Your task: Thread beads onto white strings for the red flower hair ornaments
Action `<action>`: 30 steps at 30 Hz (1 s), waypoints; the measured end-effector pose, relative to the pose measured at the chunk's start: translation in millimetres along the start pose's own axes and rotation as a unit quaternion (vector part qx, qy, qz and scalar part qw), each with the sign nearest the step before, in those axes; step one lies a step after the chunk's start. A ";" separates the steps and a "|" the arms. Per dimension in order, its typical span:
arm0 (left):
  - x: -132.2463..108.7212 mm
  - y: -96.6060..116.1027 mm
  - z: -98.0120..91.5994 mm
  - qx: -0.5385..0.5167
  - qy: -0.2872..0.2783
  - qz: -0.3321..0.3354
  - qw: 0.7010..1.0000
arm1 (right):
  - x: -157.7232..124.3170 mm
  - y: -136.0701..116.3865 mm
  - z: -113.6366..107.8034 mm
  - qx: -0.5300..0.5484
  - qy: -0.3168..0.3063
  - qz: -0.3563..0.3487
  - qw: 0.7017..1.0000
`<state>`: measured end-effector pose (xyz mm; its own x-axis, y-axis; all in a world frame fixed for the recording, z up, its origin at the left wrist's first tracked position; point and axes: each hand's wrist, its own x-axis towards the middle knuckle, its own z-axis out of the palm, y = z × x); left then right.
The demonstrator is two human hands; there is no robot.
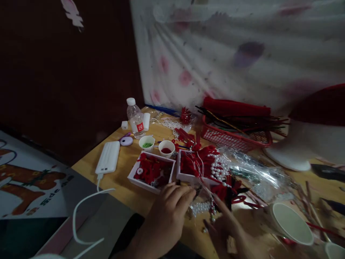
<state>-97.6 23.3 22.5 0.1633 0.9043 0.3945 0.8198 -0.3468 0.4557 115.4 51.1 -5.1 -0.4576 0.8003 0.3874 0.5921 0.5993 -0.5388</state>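
Observation:
My left hand rests at the table's near edge, fingers curled together and pointing right, their tips by a string of white pearl beads. My right hand lies beside it, one finger stretched toward a red and black ornament with pearl strands. What either hand grips is too dark to make out. Just beyond the hands stand two white trays, the left tray full of red pieces, the right tray with red pieces and thin wires.
A white power bank with a cable, a water bottle, two small cups with green and red beads, a red basket of pipe cleaners, crumpled plastic wrap, paper cups and a white mannequin head crowd the wooden table.

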 end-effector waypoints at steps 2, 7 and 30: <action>-1.9 1.1 -4.0 -0.011 -0.006 -0.006 1.000 | 13.3 -5.2 20.0 0.010 -0.043 -0.036 0.998; -0.2 -9.7 -11.7 -0.060 -0.033 0.001 0.998 | 25.5 5.7 40.1 0.031 -0.055 -0.024 0.998; 0.9 -54.2 -8.9 0.042 0.049 -0.025 0.998 | -24.7 1.8 9.8 -0.033 -0.061 0.018 0.997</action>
<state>-146.7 40.6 5.2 0.0702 0.8901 0.4502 0.8692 -0.2761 0.4103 121.2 32.2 -23.0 -0.5104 0.8154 0.2732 0.6498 0.5738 -0.4986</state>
